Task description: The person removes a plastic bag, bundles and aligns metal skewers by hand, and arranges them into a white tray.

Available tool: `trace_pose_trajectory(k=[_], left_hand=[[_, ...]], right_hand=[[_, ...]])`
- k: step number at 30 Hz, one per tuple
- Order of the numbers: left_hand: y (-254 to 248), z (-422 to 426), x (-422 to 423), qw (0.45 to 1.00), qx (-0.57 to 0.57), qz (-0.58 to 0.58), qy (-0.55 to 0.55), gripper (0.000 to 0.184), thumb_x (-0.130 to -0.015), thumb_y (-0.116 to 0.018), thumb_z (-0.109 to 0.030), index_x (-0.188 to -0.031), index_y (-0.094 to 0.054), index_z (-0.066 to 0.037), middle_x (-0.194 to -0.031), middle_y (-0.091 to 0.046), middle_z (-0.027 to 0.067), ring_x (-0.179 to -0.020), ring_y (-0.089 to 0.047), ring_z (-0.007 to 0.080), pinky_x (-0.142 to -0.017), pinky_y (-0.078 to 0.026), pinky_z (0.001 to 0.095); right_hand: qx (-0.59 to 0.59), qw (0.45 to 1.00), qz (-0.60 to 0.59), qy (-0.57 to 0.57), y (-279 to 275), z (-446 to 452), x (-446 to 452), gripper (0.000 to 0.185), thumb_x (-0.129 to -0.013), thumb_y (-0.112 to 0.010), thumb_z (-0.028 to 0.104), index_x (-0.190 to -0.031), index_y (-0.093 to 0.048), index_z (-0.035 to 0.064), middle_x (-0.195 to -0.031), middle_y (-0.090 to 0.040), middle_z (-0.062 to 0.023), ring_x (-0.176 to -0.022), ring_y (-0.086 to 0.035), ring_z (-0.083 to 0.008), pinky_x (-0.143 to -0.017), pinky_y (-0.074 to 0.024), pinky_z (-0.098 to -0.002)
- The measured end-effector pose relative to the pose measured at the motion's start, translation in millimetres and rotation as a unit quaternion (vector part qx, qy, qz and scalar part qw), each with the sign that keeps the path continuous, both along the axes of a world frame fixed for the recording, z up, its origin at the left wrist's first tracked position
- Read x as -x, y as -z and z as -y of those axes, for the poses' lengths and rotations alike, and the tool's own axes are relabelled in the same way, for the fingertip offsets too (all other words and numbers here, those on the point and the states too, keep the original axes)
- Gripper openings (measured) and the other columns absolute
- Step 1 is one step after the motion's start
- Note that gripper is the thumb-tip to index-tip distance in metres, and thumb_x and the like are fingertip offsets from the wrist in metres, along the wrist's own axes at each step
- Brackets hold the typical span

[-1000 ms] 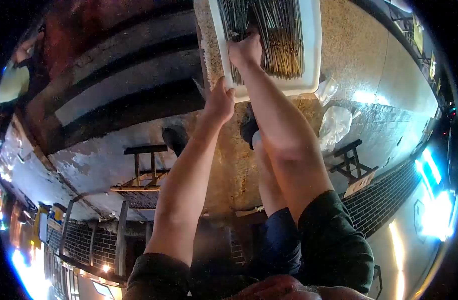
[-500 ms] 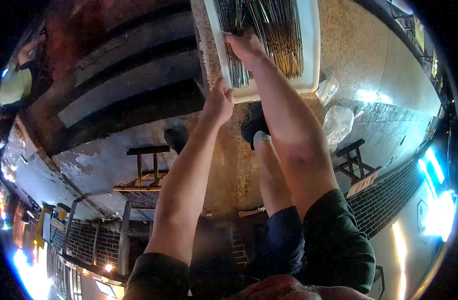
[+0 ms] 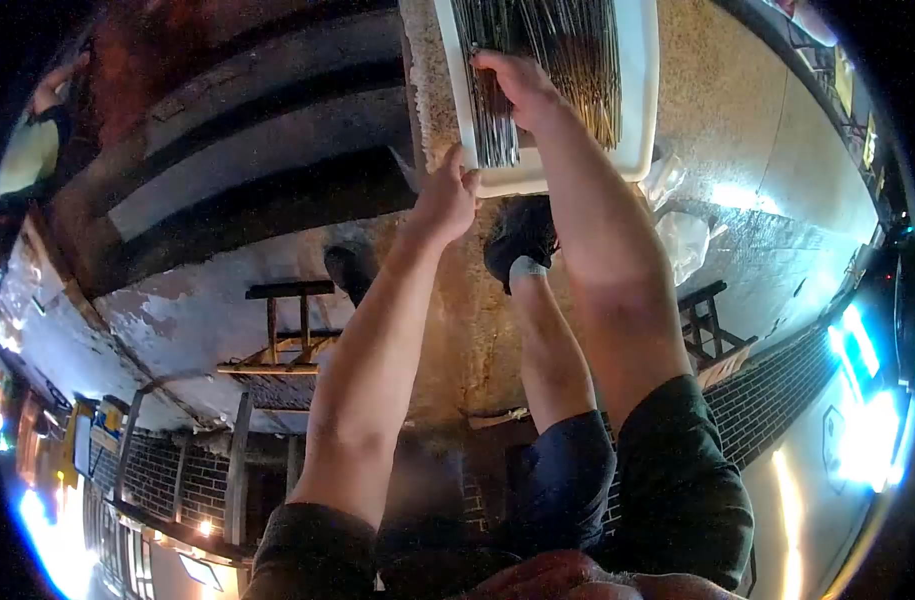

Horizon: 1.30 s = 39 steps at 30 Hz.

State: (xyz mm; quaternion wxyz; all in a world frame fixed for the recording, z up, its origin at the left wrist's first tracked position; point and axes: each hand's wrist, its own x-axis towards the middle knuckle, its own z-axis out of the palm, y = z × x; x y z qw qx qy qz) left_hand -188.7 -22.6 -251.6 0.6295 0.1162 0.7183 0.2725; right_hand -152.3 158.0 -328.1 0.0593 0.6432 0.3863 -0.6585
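Note:
A white tray [image 3: 632, 160] filled with long thin metal skewers [image 3: 582, 60] lies at the top of the head view. My left hand [image 3: 447, 203] is closed on the tray's near left corner, with the thumb against the rim. On the left part of the skewers rests my right hand [image 3: 525, 90]. Its thumb side reaches toward the tray's left wall, and its other fingers are mostly hidden, curled down among the skewers. The skewers lie side by side, pointing away from me, with a dark gap near my right hand.
Low wooden stools stand on both sides, one left [image 3: 292, 330] and one right [image 3: 712, 325]. Clear plastic bags [image 3: 685, 240] lie right of the tray. A dark stepped structure [image 3: 267, 130] fills the upper left. Another person's arm [image 3: 57, 85] shows at the far left.
The tray and both hands sit slightly farther right and higher in view. My right hand has shifted a little over the skewers; my left hand stays on the tray corner.

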Motion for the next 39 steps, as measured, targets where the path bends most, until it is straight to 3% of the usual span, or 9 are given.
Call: trace_pose_trajectory(k=[3, 12, 18, 23, 30, 33, 36, 38, 39], left_hand=[[10.0, 10.9, -5.3, 0.995, -0.062, 0.056, -0.059, 0.042, -0.093, -0.046, -0.010, -0.134, -0.036, -0.005, -0.100, -0.061, 0.0180, -0.081, -0.063, 0.0215, -0.062, -0.053, 0.0294], [0.5, 3.7, 6.7, 0.994, -0.024, 0.095, -0.052, 0.042, -0.094, -0.046, -0.010, -0.135, -0.036, -0.007, -0.102, -0.059, 0.0137, -0.077, -0.060, 0.0159, -0.062, -0.053, 0.0272], [27.7, 18.2, -2.9, 0.990, -0.075, 0.109, -0.049, 0.041, -0.094, -0.045, -0.010, -0.135, -0.037, -0.006, -0.106, -0.058, 0.0154, -0.083, -0.062, 0.0183, -0.066, -0.056, 0.0268], [16.9, 14.9, -0.6, 0.995, -0.043, 0.084, -0.042, 0.041, -0.095, -0.042, -0.011, -0.135, -0.038, -0.008, -0.109, -0.057, 0.0122, -0.085, -0.060, 0.0172, -0.066, -0.054, 0.0258], [7.2, 12.5, 17.4, 0.986, -0.073, 0.152, -0.003, 0.045, -0.096, -0.043, -0.023, -0.138, -0.033, -0.009, -0.118, -0.054, 0.0154, -0.096, -0.061, 0.0209, -0.075, -0.050, 0.0367], [3.7, 2.7, 22.2, 0.990, -0.119, -0.074, -0.031, 0.046, -0.093, -0.046, -0.021, -0.136, -0.036, -0.006, -0.121, -0.052, 0.0190, -0.102, -0.057, 0.0284, -0.087, -0.045, 0.0421], [-14.1, -13.7, 6.4, 0.958, -0.169, -0.231, -0.008, 0.043, -0.091, -0.049, -0.021, -0.127, -0.043, 0.003, -0.125, -0.044, 0.0242, -0.111, -0.049, 0.0377, -0.093, -0.041, 0.0475], [-16.4, -18.8, -11.4, 0.930, -0.199, -0.298, 0.087, 0.046, -0.090, -0.050, -0.021, -0.126, -0.041, 0.005, -0.128, -0.040, 0.0262, -0.118, -0.040, 0.0416, -0.098, -0.035, 0.0500], [-28.0, -25.4, -26.5, 0.949, -0.101, -0.299, 0.031, 0.048, -0.088, -0.051, -0.022, -0.126, -0.039, 0.005, -0.128, -0.038, 0.0287, -0.121, -0.035, 0.0447, -0.101, -0.030, 0.0519]], right_hand=[[0.024, 0.998, -0.053, -0.009, 9.2, -1.8, -11.8, 0.021, -0.077, -0.065, 0.023, -0.090, -0.065, 0.0062, -0.082, -0.065, -0.0055, -0.074, -0.062, -0.0183, -0.070, -0.0504, -0.0345], [0.056, 0.990, -0.129, -0.022, 1.0, -4.9, -16.4, 0.024, -0.077, -0.066, 0.021, -0.097, -0.063, 0.0074, -0.091, -0.064, -0.0051, -0.081, -0.061, -0.0171, -0.067, -0.0503, -0.0341], [0.090, 0.987, -0.131, -0.028, 8.6, -6.9, -26.4, 0.030, -0.077, -0.067, 0.018, -0.105, -0.061, 0.0075, -0.102, -0.064, -0.0052, -0.094, -0.059, -0.0195, -0.083, -0.0492, -0.0384], [0.094, 0.980, -0.169, -0.047, -56.1, -6.3, -6.4, 0.043, -0.075, -0.072, 0.017, -0.113, -0.056, 0.0069, -0.104, -0.063, -0.0058, -0.093, -0.060, -0.0199, -0.083, -0.0496, -0.0385], [0.129, 0.971, -0.199, -0.004, -56.4, -1.6, -7.8, 0.042, -0.075, -0.074, 0.016, -0.112, -0.056, 0.0073, -0.098, -0.063, -0.0070, -0.086, -0.063, -0.0183, -0.074, -0.0540, -0.0357], [0.057, 0.988, -0.132, -0.059, -17.3, -4.8, -22.4, 0.032, -0.075, -0.075, 0.019, -0.102, -0.063, 0.0057, -0.089, -0.066, -0.0058, -0.079, -0.065, -0.0172, -0.070, -0.0548, -0.0340], [0.055, 0.987, -0.146, -0.048, -34.4, -5.6, -17.6, 0.031, -0.075, -0.074, 0.023, -0.099, -0.064, 0.0051, -0.087, -0.066, -0.0040, -0.078, -0.065, -0.0164, -0.068, -0.0545, -0.0328], [0.081, 0.973, -0.217, -0.017, -59.8, -3.9, -7.2, 0.033, -0.075, -0.074, 0.025, -0.099, -0.064, 0.0048, -0.088, -0.066, -0.0041, -0.078, -0.064, -0.0160, -0.067, -0.0541, -0.0322], [0.113, 0.971, -0.211, 0.001, -60.6, -5.1, -7.4, 0.034, -0.075, -0.075, 0.025, -0.100, -0.064, 0.0049, -0.088, -0.066, -0.0040, -0.077, -0.064, -0.0152, -0.067, -0.0535, -0.0313]])
